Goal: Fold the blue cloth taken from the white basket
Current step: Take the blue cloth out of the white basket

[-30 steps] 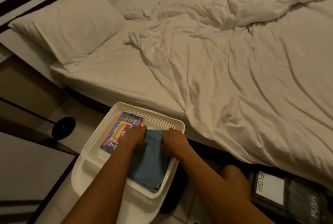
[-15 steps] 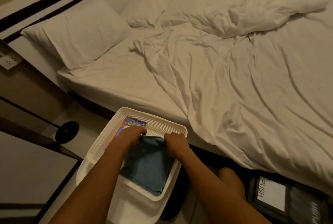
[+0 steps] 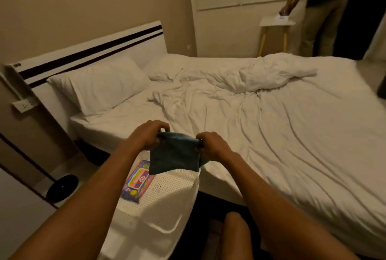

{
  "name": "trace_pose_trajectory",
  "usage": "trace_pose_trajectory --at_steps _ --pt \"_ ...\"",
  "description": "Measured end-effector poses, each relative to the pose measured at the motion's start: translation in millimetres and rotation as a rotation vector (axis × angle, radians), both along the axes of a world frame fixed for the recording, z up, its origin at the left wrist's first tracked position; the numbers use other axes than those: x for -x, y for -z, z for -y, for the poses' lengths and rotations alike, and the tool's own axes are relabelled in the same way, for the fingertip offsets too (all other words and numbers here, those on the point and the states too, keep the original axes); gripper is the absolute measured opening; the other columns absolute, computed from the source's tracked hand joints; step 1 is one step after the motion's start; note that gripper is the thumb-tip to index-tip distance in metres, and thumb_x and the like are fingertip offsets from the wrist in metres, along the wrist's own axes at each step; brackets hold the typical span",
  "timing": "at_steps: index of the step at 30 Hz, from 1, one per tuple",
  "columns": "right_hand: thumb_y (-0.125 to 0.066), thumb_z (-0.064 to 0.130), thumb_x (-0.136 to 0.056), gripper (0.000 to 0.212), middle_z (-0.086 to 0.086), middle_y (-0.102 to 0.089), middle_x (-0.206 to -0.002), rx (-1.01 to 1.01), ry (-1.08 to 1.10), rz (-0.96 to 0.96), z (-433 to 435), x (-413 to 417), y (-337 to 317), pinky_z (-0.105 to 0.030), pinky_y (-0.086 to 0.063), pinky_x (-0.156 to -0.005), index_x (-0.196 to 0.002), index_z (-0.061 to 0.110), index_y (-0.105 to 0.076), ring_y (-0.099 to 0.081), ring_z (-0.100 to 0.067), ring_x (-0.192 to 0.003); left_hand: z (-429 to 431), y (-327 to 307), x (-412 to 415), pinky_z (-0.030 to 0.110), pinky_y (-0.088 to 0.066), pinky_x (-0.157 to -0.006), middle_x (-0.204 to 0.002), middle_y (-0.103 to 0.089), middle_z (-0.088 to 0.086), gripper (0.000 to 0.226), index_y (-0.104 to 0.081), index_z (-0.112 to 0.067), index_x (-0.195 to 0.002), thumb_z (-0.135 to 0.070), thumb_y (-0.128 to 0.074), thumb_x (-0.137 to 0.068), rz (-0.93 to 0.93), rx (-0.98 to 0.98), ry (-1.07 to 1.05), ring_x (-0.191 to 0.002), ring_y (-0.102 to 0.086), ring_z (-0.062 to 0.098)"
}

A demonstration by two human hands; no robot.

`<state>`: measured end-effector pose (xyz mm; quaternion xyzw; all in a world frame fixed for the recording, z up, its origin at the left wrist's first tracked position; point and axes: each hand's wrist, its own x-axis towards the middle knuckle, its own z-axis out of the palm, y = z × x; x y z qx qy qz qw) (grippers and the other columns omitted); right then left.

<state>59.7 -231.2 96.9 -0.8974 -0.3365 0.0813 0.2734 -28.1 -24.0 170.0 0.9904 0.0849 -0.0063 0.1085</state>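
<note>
Beyond the grip and off to its right, a wide bed (image 3: 271, 134) under rumpled white sheets, a pillow (image 3: 98, 88) up and to the left against the striped headboard (image 3: 89, 54). Directly beneath the grip, a white basket (image 3: 167, 192) with a perforated floor, a colourful packet (image 3: 136, 182) lying inside, below and left of the held corners. Between the two hands, a blue cloth (image 3: 175, 155), lifted clear of the basket floor and hanging down in a loose, part-folded square over the basket's far edge. Left hand (image 3: 146, 134) pinched closed on the cloth's upper left corner; right hand (image 3: 211, 144) clamped tight on the upper right corner, top edge slack between them.
</note>
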Motion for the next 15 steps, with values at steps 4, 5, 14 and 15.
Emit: trace_pose_trajectory --at_steps 4,5,14,15 --pt "-0.062 0.021 -0.095 0.019 -0.008 -0.069 -0.108 -0.017 0.113 0.146 69 -11 -44 -0.03 -0.04 -0.071 -0.112 0.017 -0.068 -0.064 -0.029 -0.097 55 -25 -18 0.041 -0.055 -0.087 -0.105 -0.067 0.007 0.022 -0.068 -0.018 -0.105 -0.008 -0.072 -0.085 0.214 0.128 0.054 -0.097 -0.064 0.026" --pt "-0.063 0.02 -0.094 0.02 -0.008 -0.07 -0.108 -0.012 0.145 0.162 90 -13 -50 -0.031 -0.041 -0.071 -0.113 0.018 -0.068 -0.064 -0.029 -0.096 72 -25 -22 0.042 -0.056 -0.088 -0.105 -0.065 0.007 0.022 -0.069 -0.016 -0.105 -0.005 -0.07 -0.086 0.243 0.163 0.068 -0.097 -0.063 0.026" --pt "-0.061 0.006 -0.087 0.028 -0.006 -0.072 -0.109 0.102 0.383 0.049 276 13 10 -0.045 -0.056 -0.085 -0.106 0.022 -0.073 -0.066 -0.028 -0.099 236 70 -40 0.041 -0.057 -0.087 -0.107 -0.068 0.008 0.028 -0.068 -0.023 -0.106 -0.003 -0.068 -0.087 0.128 0.287 0.291 -0.097 -0.065 0.025" --pt "-0.061 0.006 -0.087 0.026 -0.006 -0.073 -0.107 0.107 0.406 0.02 293 18 24 -0.044 -0.056 -0.084 -0.103 0.022 -0.073 -0.066 -0.027 -0.098 253 85 -41 0.043 -0.056 -0.089 -0.108 -0.068 0.009 0.028 -0.068 -0.022 -0.107 -0.002 -0.067 -0.087 0.086 0.305 0.305 -0.099 -0.065 0.026"
